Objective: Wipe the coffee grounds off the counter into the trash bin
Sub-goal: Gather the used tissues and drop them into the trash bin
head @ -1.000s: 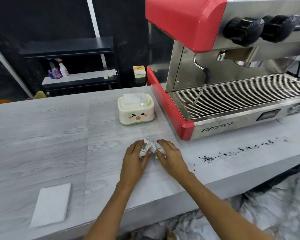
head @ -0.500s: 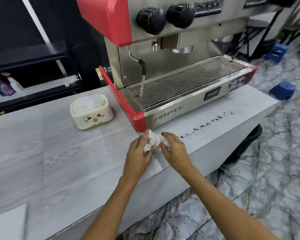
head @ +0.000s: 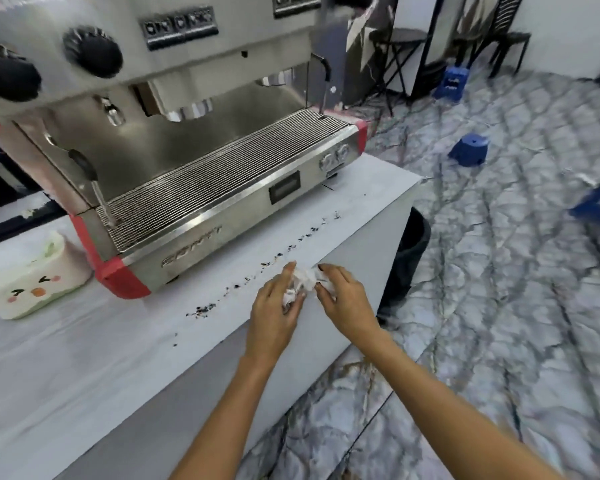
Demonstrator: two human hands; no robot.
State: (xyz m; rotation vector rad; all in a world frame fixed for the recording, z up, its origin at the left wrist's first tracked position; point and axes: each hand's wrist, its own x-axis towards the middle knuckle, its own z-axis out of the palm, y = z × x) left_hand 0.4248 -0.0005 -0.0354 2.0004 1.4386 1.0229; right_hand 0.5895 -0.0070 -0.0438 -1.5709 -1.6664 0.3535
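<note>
Coffee grounds (head: 267,268) trail diagonally across the counter (head: 84,358) at frame centre, before the espresso machine (head: 187,150); left hand (head: 274,317) and right hand (head: 347,299) both clutch a crumpled tissue (head: 303,282); the dark trash bin (head: 406,254) stands right of the counter's end.

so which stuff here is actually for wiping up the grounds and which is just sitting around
For the job: crumpled tissue, left hand, right hand, coffee grounds, counter, black trash bin.

Just lying about: espresso machine, tissue box, blue stools.
</note>
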